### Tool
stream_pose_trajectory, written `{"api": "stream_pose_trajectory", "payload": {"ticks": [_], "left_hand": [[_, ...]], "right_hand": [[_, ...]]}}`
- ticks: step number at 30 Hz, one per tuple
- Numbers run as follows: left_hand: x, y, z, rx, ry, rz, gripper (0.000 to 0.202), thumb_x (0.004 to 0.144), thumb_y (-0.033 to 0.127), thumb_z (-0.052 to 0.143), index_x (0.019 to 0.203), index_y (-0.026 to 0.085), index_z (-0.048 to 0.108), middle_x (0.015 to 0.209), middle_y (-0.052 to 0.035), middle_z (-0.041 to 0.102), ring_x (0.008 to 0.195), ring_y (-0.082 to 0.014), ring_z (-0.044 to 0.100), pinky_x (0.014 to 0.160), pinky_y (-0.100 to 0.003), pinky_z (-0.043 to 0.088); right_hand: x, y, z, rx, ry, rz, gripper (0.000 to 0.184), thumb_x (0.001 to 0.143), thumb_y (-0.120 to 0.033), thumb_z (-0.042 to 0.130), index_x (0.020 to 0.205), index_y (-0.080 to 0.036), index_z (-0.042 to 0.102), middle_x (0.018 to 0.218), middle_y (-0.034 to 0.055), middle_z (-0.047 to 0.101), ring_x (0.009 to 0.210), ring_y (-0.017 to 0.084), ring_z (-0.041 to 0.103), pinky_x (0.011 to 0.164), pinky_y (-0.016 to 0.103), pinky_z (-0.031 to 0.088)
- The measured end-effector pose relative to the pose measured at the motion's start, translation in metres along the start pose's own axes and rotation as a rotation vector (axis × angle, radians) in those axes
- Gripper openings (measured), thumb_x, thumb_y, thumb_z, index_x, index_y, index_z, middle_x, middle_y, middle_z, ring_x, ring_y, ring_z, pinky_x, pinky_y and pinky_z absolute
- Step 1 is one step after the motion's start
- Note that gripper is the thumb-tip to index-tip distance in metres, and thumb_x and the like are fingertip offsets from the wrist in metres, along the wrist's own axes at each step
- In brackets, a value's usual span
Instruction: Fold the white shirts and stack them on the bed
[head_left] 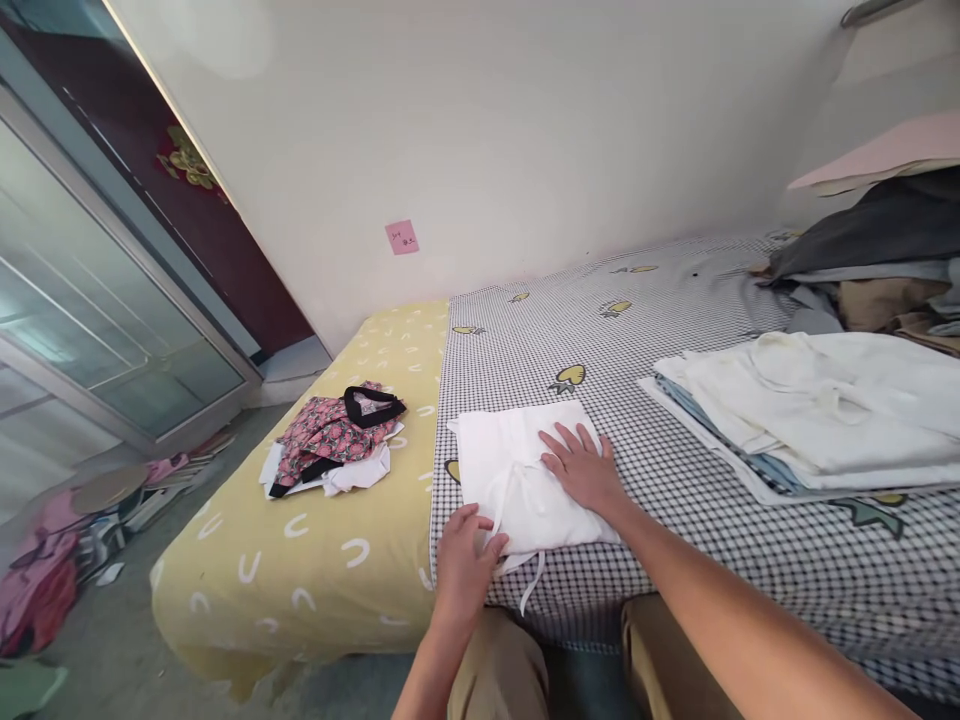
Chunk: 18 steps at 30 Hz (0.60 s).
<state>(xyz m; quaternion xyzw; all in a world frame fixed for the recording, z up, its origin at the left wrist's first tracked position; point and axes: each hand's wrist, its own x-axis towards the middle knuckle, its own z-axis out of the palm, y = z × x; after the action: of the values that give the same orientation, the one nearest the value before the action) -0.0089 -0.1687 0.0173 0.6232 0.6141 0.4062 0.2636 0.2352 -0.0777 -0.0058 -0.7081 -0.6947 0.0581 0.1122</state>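
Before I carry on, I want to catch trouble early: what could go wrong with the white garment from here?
A loose tie hangs past the near edge of the folded white garment, so it might snag or pull the fold open.

The left hand is at the near left corner and could disturb that edge.

The right hand lies flat on top; uneven pressure may crease the cloth.

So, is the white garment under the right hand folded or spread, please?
Folded: the white garment lies in a compact rectangle, the right hand flat on it.
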Motion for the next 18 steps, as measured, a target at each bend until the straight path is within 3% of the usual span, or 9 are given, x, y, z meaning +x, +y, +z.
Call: {"api": "stream_pose_trajectory", "payload": {"ticks": [2,6,13,18], "left_hand": [[0.002,0.005,0.003,0.024,0.033,-0.016,0.006,0.069,0.030,0.065,0.069,0.024,0.066,0.118,-0.0131,0.072,0.118,-0.0329,0.063,0.109,-0.055,0.042],[0.009,0.015,-0.002,0.027,0.072,-0.053,0.012,0.071,0.035,0.061,0.064,0.025,0.059,0.107,-0.0122,0.076,0.108,-0.0327,0.067,0.101,-0.053,0.048],[0.021,0.043,-0.017,0.001,0.203,-0.099,0.036,0.074,0.059,0.055,0.080,0.025,0.065,0.094,-0.0100,0.076,0.095,-0.0295,0.069,0.093,-0.046,0.051],[0.025,0.070,-0.018,-0.096,0.255,-0.066,0.042,0.071,0.064,0.061,0.079,0.023,0.067,0.080,-0.0063,0.074,0.082,-0.0255,0.067,0.083,-0.039,0.052]], "right_hand": [[0.000,0.000,0.001,0.006,0.015,-0.005,0.061,0.104,-0.060,0.013,0.159,-0.043,0.033,0.171,-0.0046,0.026,0.157,0.033,0.017,0.122,0.066,0.013],[0.002,0.001,0.004,0.034,0.022,-0.006,0.061,0.104,-0.060,0.014,0.159,-0.043,0.033,0.171,-0.0048,0.026,0.158,0.032,0.016,0.123,0.066,0.012],[0.003,0.001,0.004,0.074,0.045,-0.017,0.060,0.104,-0.061,0.017,0.158,-0.043,0.036,0.170,-0.0037,0.029,0.157,0.032,0.017,0.123,0.066,0.011],[0.002,-0.001,0.003,0.081,0.070,-0.030,0.058,0.104,-0.059,0.021,0.157,-0.042,0.038,0.169,-0.0026,0.031,0.157,0.033,0.018,0.122,0.067,0.011]]}}
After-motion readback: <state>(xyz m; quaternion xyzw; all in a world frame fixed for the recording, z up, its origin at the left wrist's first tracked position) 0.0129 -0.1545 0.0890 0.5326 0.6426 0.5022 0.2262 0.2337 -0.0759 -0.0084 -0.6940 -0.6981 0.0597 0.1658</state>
